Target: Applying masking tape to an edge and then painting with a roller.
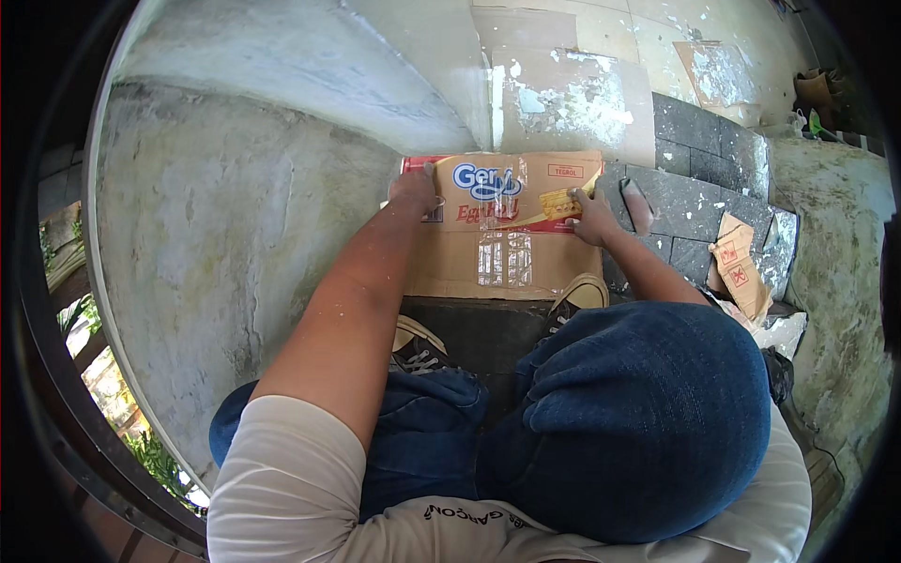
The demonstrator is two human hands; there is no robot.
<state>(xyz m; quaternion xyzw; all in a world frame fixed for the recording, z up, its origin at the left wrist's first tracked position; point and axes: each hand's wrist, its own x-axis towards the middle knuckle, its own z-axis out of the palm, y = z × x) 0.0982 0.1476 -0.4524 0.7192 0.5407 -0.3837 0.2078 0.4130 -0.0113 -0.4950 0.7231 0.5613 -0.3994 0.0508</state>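
Note:
A printed cardboard box piece, flattened or folded along a crease, lies before my feet. Its upper panel bears a Gery egg roll print, and shiny clear tape runs down its middle. My left hand grips the panel's left end near the wall. At the right end, my right hand holds the edge, with thumb and fingers spread on the printed face. The cardboard's underside is hidden. My left shoe and right shoe are just short of its near edge.
A stained concrete wall rises close on my left. Dark floor tiles run to the right, with a torn cardboard scrap and a small dark-edged object on them. Beyond lie paint-spattered cardboard sheets on a pale floor.

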